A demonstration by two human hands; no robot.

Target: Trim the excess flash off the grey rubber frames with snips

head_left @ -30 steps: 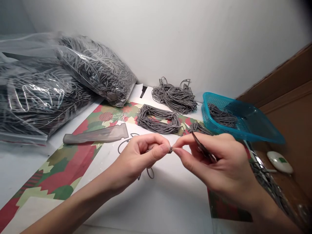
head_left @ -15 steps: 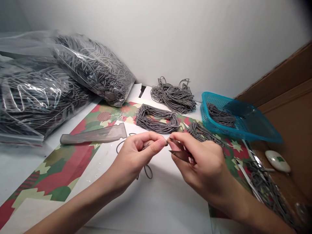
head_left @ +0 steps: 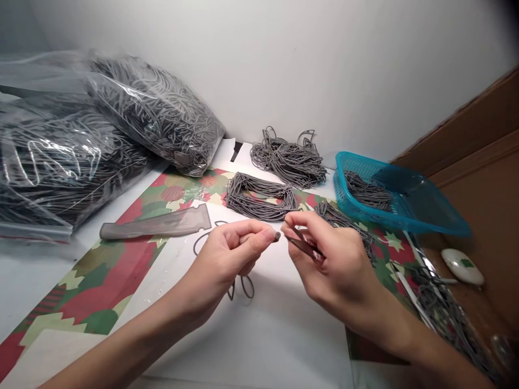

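Note:
Pinched between the thumb and forefinger of my left hand is a thin grey cord. Its dark end pokes out past my fingertips, and loops of it hang below the hand and show behind it. My right hand is wrapped round a pair of thread snips, whose dark blades point left and lie close together. A small gap separates the right fingertips from the cord's end. Behind my hands lies a bundle of grey cords in a rectangular ring.
Clear plastic bags full of grey cords stand at the left. A grey translucent strip lies before them. A blue basket at right holds cords. Further cord heaps sit near the wall. A white mouse-shaped object rests far right.
The snips' blades have closed together, having stood apart before. My right fingers have drawn slightly away from the cord's end, which now shows more plainly at my left fingertips.

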